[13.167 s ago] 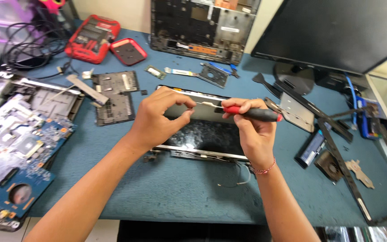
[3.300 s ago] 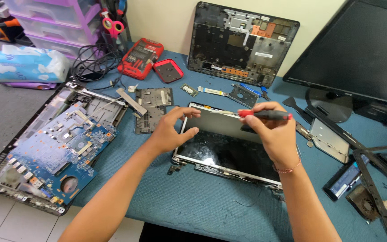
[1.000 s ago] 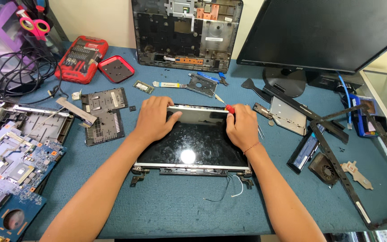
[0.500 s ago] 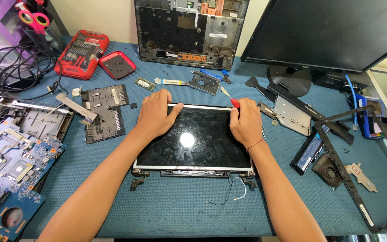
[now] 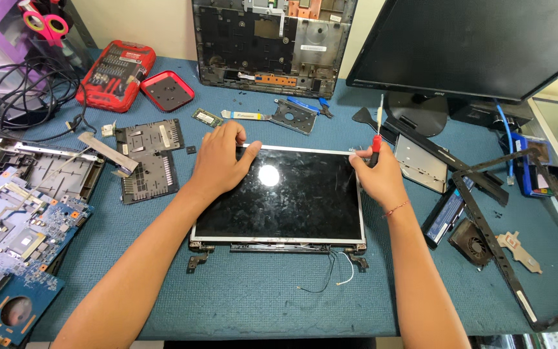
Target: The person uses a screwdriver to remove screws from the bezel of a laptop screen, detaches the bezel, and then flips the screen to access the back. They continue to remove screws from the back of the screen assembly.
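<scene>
Screen (image 5: 285, 197) now lies flat | our left hand (image 5: 217, 161) presses its top edge, right hand (image 5: 376, 174) grips screwdriver (image 5: 376, 139) | tip could scratch glass

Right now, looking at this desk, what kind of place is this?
Probably a laptop repair bench, at home or in a small shop. Both hands rest on a bare laptop screen panel, the right hand gripping a red-handled screwdriver; a blue motherboard and a red bit set lie nearby.
</scene>
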